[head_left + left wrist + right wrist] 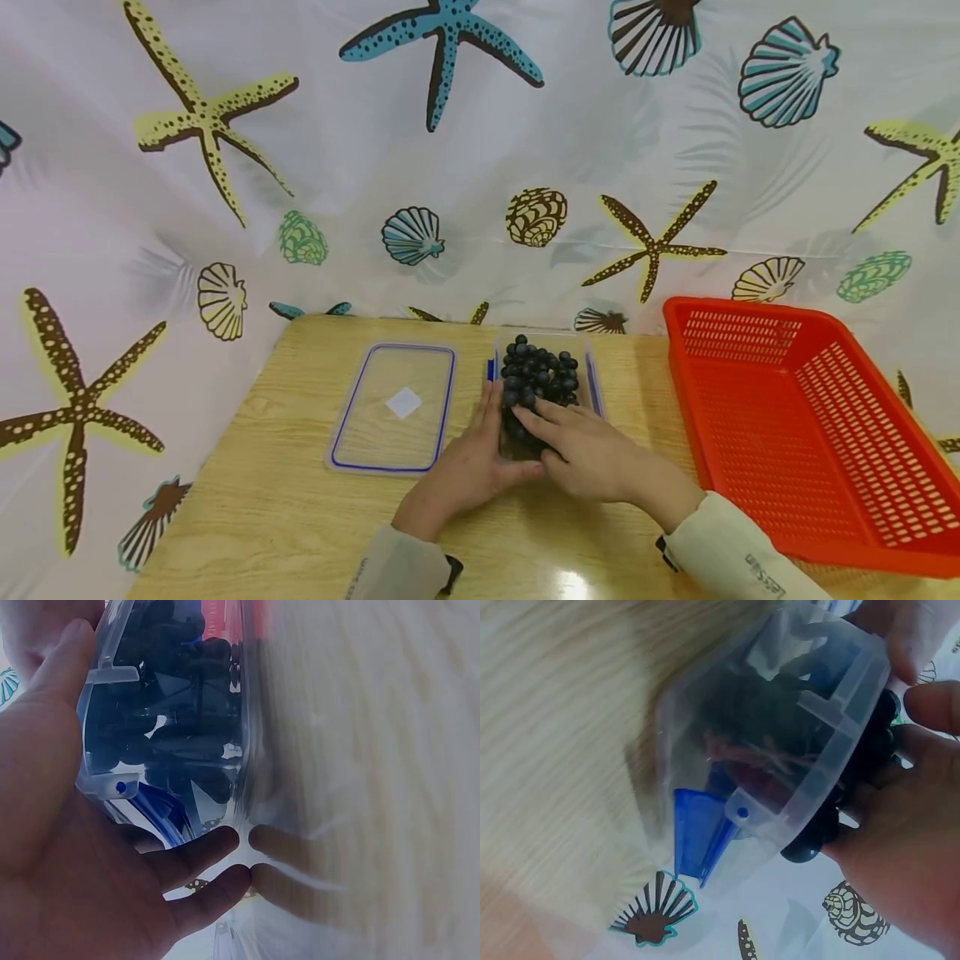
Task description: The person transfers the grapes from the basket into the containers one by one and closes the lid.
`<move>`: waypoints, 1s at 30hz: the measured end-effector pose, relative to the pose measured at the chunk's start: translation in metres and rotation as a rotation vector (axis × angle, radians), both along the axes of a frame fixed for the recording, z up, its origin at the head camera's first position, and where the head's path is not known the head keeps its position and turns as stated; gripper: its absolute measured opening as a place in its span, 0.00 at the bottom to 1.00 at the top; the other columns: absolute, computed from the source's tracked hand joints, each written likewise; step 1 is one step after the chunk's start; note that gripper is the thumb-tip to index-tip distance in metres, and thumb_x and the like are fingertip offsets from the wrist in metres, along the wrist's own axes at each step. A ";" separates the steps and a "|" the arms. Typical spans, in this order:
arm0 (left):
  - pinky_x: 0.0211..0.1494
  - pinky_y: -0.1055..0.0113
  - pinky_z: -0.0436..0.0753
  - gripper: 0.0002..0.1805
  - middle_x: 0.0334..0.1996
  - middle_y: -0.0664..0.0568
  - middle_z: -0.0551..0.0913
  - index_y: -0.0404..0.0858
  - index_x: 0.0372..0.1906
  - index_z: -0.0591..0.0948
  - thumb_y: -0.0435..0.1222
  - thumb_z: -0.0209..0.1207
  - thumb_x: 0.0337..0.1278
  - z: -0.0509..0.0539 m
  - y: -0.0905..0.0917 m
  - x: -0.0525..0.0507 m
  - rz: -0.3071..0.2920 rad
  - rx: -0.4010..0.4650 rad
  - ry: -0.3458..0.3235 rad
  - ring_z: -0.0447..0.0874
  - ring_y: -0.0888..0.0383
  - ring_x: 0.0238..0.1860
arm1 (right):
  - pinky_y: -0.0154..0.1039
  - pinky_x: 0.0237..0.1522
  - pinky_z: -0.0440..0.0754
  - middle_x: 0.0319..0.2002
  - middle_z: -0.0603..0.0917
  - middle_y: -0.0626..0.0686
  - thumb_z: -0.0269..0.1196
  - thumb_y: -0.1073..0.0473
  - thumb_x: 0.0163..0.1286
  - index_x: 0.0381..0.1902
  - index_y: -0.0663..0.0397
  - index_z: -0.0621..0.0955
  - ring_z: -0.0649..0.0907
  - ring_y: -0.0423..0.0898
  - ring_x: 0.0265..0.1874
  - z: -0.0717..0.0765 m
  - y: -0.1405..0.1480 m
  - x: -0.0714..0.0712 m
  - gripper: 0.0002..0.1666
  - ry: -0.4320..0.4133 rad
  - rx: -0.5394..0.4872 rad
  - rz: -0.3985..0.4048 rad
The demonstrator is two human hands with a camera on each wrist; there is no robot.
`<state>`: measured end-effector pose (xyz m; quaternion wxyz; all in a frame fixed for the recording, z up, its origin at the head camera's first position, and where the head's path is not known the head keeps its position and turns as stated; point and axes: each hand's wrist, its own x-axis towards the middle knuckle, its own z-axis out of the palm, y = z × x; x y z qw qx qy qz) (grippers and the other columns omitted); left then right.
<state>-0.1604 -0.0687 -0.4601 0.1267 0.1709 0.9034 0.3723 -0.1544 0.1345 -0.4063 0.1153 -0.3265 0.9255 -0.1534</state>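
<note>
Dark grapes are heaped in a clear plastic container with blue side clips, on the wooden table. My left hand rests against the container's near left corner, its fingers straight along the left side and its thumb across the front. In the left wrist view that hand's fingertips reach down beside the wall, near the tabletop. From above, my right hand presses its fingers on the grapes near the front. Seen from the right wrist, some grapes bulge above the rim, under the fingers.
A clear lid with a blue seal and a white label lies flat left of the container. On the right stands a large red plastic basket. Behind the table hangs a white cloth printed with starfish and shells.
</note>
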 end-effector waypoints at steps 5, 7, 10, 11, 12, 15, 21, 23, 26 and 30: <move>0.68 0.28 0.54 0.71 0.81 0.47 0.31 0.50 0.82 0.31 0.74 0.61 0.47 0.001 0.000 0.000 0.002 0.009 -0.007 0.68 0.31 0.67 | 0.66 0.71 0.53 0.72 0.70 0.55 0.44 0.60 0.79 0.75 0.53 0.69 0.61 0.61 0.74 -0.003 -0.006 -0.002 0.29 -0.013 -0.059 -0.004; 0.68 0.28 0.54 0.71 0.81 0.47 0.31 0.50 0.82 0.31 0.73 0.62 0.47 0.002 0.000 -0.001 0.001 0.012 -0.010 0.73 0.32 0.63 | 0.68 0.69 0.54 0.69 0.75 0.55 0.45 0.62 0.79 0.73 0.53 0.72 0.65 0.62 0.72 -0.006 -0.008 -0.003 0.27 0.005 -0.078 0.002; 0.68 0.29 0.55 0.70 0.81 0.47 0.33 0.50 0.82 0.31 0.72 0.62 0.48 0.002 0.000 -0.001 0.002 0.009 -0.004 0.80 0.35 0.56 | 0.67 0.68 0.56 0.62 0.80 0.57 0.50 0.65 0.77 0.66 0.52 0.72 0.72 0.59 0.67 -0.010 -0.010 -0.004 0.22 0.015 -0.144 -0.020; 0.68 0.29 0.56 0.70 0.81 0.46 0.33 0.50 0.82 0.32 0.72 0.62 0.48 0.002 0.000 -0.002 0.003 0.009 -0.002 0.81 0.36 0.54 | 0.67 0.67 0.56 0.59 0.81 0.59 0.52 0.65 0.77 0.65 0.52 0.70 0.74 0.58 0.65 -0.012 -0.010 -0.004 0.21 0.013 -0.172 -0.038; 0.68 0.29 0.56 0.70 0.81 0.46 0.33 0.51 0.82 0.32 0.72 0.63 0.48 0.002 -0.001 -0.002 0.006 0.012 -0.002 0.81 0.36 0.54 | 0.66 0.67 0.56 0.59 0.81 0.60 0.53 0.65 0.76 0.66 0.52 0.68 0.76 0.57 0.64 -0.013 -0.011 -0.004 0.22 0.008 -0.196 -0.058; 0.68 0.30 0.56 0.70 0.81 0.46 0.34 0.51 0.82 0.32 0.72 0.64 0.47 0.002 -0.001 -0.001 0.012 0.025 -0.010 0.75 0.34 0.62 | 0.64 0.69 0.54 0.58 0.81 0.64 0.56 0.63 0.75 0.70 0.54 0.63 0.78 0.56 0.62 -0.016 -0.010 -0.004 0.28 -0.020 -0.243 -0.116; 0.70 0.30 0.53 0.71 0.81 0.48 0.35 0.54 0.82 0.32 0.73 0.63 0.45 0.001 -0.002 -0.001 0.027 0.032 -0.030 0.68 0.31 0.67 | 0.63 0.70 0.54 0.63 0.77 0.62 0.54 0.61 0.75 0.69 0.59 0.74 0.73 0.60 0.65 -0.016 -0.009 -0.005 0.26 0.004 -0.186 -0.107; 0.69 0.30 0.53 0.71 0.81 0.48 0.35 0.55 0.82 0.31 0.74 0.63 0.44 0.001 -0.001 -0.001 0.030 0.027 -0.033 0.69 0.31 0.66 | 0.64 0.68 0.57 0.61 0.79 0.60 0.54 0.61 0.75 0.65 0.60 0.78 0.75 0.59 0.62 -0.017 -0.010 -0.006 0.23 0.051 -0.156 -0.081; 0.69 0.30 0.53 0.71 0.81 0.47 0.37 0.54 0.82 0.31 0.74 0.63 0.44 0.001 -0.001 -0.001 0.029 0.017 -0.031 0.69 0.31 0.66 | 0.64 0.65 0.62 0.54 0.82 0.56 0.54 0.60 0.76 0.57 0.58 0.84 0.77 0.56 0.55 -0.018 -0.012 -0.006 0.19 0.129 -0.100 -0.050; 0.69 0.30 0.53 0.71 0.81 0.45 0.38 0.53 0.82 0.31 0.73 0.63 0.45 0.001 -0.002 0.000 0.025 0.002 -0.032 0.70 0.32 0.66 | 0.65 0.62 0.64 0.47 0.83 0.52 0.54 0.58 0.78 0.51 0.52 0.88 0.77 0.53 0.48 -0.016 -0.017 -0.007 0.16 0.154 -0.021 -0.058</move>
